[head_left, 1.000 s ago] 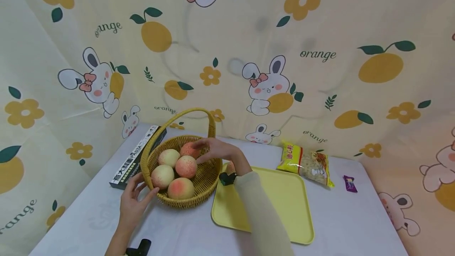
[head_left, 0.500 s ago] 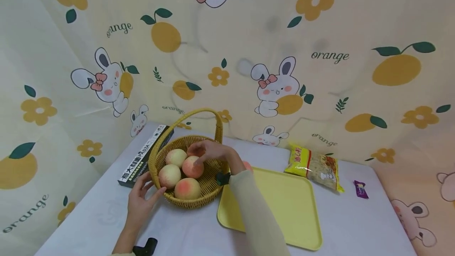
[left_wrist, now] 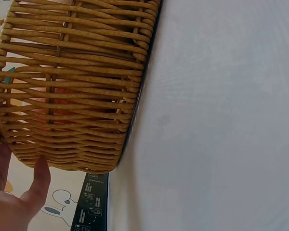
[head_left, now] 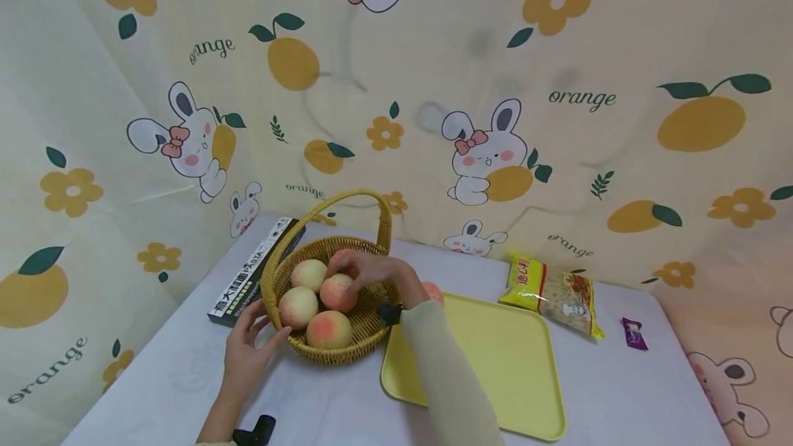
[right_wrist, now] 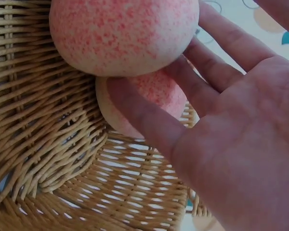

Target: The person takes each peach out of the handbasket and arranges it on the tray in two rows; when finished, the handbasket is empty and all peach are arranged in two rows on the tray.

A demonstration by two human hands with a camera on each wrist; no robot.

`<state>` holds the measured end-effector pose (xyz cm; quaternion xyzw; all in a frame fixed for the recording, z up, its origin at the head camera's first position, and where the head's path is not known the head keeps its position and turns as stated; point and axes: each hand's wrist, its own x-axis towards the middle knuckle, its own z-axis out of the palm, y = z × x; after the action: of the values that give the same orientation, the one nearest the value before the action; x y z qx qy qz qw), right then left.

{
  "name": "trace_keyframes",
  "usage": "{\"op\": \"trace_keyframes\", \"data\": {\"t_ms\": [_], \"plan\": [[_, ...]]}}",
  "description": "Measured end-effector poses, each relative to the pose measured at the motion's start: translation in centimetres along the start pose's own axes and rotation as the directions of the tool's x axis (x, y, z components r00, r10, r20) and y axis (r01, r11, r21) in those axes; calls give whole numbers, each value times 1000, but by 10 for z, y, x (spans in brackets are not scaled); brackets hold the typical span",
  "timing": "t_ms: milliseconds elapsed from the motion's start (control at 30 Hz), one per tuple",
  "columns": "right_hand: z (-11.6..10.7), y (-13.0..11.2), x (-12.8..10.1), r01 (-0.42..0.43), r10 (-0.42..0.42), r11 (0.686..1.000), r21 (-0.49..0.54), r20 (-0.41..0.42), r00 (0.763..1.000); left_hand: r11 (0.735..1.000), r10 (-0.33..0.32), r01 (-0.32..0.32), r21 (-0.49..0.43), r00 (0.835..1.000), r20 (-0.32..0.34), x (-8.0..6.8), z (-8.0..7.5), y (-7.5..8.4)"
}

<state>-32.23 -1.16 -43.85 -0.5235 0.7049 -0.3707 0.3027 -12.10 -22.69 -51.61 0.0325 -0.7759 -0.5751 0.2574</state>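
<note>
A woven basket [head_left: 372,336] with a tall arched handle holds several peaches, among them a blushed one [head_left: 329,330] at the front. My left hand [head_left: 244,356] grips its left side, thumb on the wicker wall and fingers round by the handle's base. Inside, my right hand [head_left: 379,271] has thumb and fingers around the pink middle peach [head_left: 338,292]. Close up in the right wrist view, the thumb lies under this speckled peach [right_wrist: 125,33] and the fingers at its far side. Another peach [right_wrist: 159,101] shows behind it, partly hidden by the thumb.
Right of the basket lies a yellow tray [head_left: 495,363], with another peach [head_left: 433,290] at its back-left corner, partly hidden by my right wrist. A black pasta box [head_left: 248,281] lies left of the basket. A yellow food bag [head_left: 551,294] and a purple candy [head_left: 634,333] lie farther right.
My right hand has shifted from the back peach forward onto the middle peach. My left hand keeps its hold on the basket. The head view has turned slightly left.
</note>
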Motion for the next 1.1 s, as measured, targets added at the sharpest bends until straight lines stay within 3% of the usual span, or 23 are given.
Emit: {"op": "trace_keyframes", "data": {"t_ms": [167,333,500,833,933,1100], "plan": [[5,-7,2,-14,17,992,-127,19,1000,1000,-13,13,-1,1000,5,0,0,3],[12,-12,3,-114,110,977,-179,-31,993,1000,10,-10,-4,1000,2,-1,1,4],[15,-13,3,-137,129,969,-206,-52,990,1000,12,-12,6,1000,-4,0,1,2],[18,-8,3,-37,17,959,-283,-73,997,1000,3,-3,-27,1000,4,-3,0,-1],[16,-10,-1,-37,12,968,-250,-99,995,999,10,-10,-32,1000,3,-2,0,0],[10,-17,-10,-96,81,992,-83,-164,983,1000,9,-9,-25,1000,-3,-1,0,3]]}}
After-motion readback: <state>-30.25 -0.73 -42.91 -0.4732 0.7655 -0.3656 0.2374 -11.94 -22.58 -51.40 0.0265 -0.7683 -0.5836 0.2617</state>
